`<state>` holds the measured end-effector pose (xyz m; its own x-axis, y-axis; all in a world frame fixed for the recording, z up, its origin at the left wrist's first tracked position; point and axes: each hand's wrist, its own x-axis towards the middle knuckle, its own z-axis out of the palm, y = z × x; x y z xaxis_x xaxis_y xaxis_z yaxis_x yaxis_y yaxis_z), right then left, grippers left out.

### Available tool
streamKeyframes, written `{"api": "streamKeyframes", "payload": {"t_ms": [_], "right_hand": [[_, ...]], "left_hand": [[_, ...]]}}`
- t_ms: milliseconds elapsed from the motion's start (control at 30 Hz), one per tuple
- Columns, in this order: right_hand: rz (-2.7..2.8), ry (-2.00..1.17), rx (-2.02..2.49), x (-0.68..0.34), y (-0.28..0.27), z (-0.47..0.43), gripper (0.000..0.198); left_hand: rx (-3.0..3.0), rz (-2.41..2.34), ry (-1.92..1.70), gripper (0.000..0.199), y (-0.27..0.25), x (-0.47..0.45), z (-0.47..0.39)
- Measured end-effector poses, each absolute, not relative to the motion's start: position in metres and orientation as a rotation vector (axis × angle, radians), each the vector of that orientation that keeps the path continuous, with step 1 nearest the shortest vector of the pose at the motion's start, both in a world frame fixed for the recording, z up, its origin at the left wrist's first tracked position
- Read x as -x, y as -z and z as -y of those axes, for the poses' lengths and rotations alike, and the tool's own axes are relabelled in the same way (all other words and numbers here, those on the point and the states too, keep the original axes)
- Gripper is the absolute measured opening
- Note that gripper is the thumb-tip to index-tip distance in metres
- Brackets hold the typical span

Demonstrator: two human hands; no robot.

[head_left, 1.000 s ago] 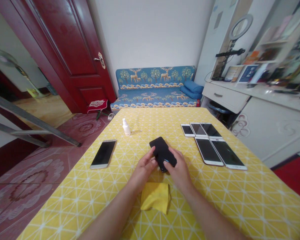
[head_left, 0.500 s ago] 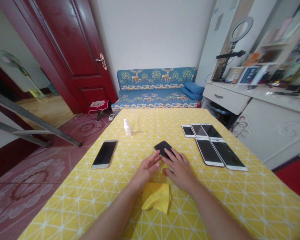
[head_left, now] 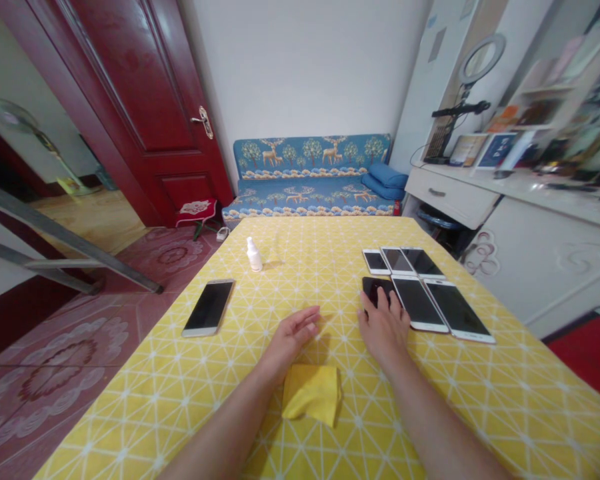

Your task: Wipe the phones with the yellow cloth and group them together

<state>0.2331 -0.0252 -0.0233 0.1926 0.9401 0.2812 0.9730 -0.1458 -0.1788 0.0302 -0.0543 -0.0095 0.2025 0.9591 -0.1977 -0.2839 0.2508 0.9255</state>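
My right hand (head_left: 385,328) covers the lower part of a black smartphone (head_left: 375,285), its fingers over the phone and gripping it against the table. That phone lies at the left end of the near row, beside a white-framed smartphone (head_left: 419,303). Above the cloth-covered table, my left hand (head_left: 295,330) is open and holds nothing, its fingers loosely curved. Between my forearms lies a folded yellow cloth (head_left: 311,395). Off to the left rests a single smartphone (head_left: 210,308) with a dark screen, and a white spray bottle (head_left: 254,255) stands upright farther back.
A larger white phone (head_left: 459,311) ends the near row on the right. Behind it lie several more phones, among them a small white one (head_left: 377,262). The table (head_left: 315,247) has a yellow patterned cover. A blue sofa (head_left: 310,190) stands beyond, with a white dresser (head_left: 453,195) at right.
My right hand has moved right with the black phone, from the table's middle to the near row's left end. My left hand has stayed near the middle, now apart from the phone.
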Motion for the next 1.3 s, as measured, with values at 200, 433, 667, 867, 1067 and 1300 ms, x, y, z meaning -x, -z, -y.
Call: {"api": "streamKeyframes", "payload": {"t_ms": [200,433,667,867,1067,1300], "right_hand": [[1.854,0.062,2.228,-0.236,0.017,0.016,0.045],[1.859,0.105,2.188,-0.244,0.021,0.004,0.043],[1.862,0.07,2.18,-0.245,0.02,0.002,0.042],[1.849,0.056,2.114,-0.248,0.02,0.004,0.04],[1.833,0.052,2.036,-0.25,0.024,0.004,0.037],[1.729,-0.03,1.523,-0.246,0.026,0.006,0.027]], "left_hand": [[-0.903,-0.94,-1.063,0.049,0.013,-0.028,0.053],[-0.949,-0.96,-1.085,0.046,0.009,-0.022,0.051],[-1.474,-1.523,-1.288,0.034,0.0,0.027,0.031],[-1.563,-2.767,-0.894,0.054,-0.011,0.076,0.03],[-1.366,-2.814,-0.355,0.066,-0.01,0.096,0.029],[-1.354,-2.729,-0.444,0.089,-0.019,0.099,0.03]]}}
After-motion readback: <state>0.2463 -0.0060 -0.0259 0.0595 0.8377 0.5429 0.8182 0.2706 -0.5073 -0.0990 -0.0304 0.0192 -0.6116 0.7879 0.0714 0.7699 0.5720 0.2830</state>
